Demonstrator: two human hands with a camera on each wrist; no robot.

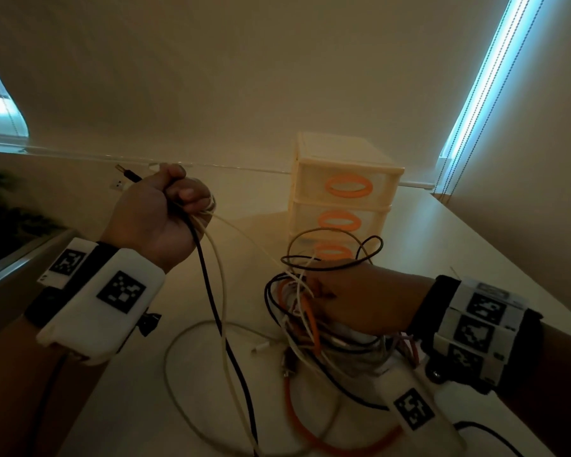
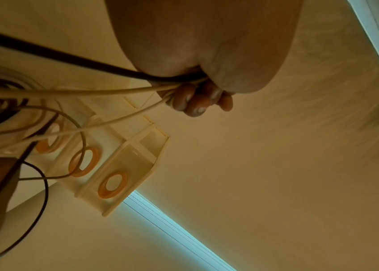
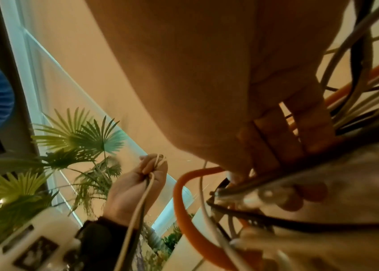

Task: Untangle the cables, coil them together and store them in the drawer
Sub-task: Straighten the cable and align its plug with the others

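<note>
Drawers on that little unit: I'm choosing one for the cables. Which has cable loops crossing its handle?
The bottom drawer: dark and grey cable loops held by the right hand cross its orange handle; the upper two handles show clear.

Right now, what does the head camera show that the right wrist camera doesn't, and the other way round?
Only the head view shows the drawer unit with its three orange ring handles, all drawers shut, and a black plug sticking out of the left hand.

Only the right wrist view shows the palm plants by the window.

Both show the left hand gripping a black cable and cream cables, raised away from the tangled cable bundle, which includes an orange cable and which the right hand holds.
</note>
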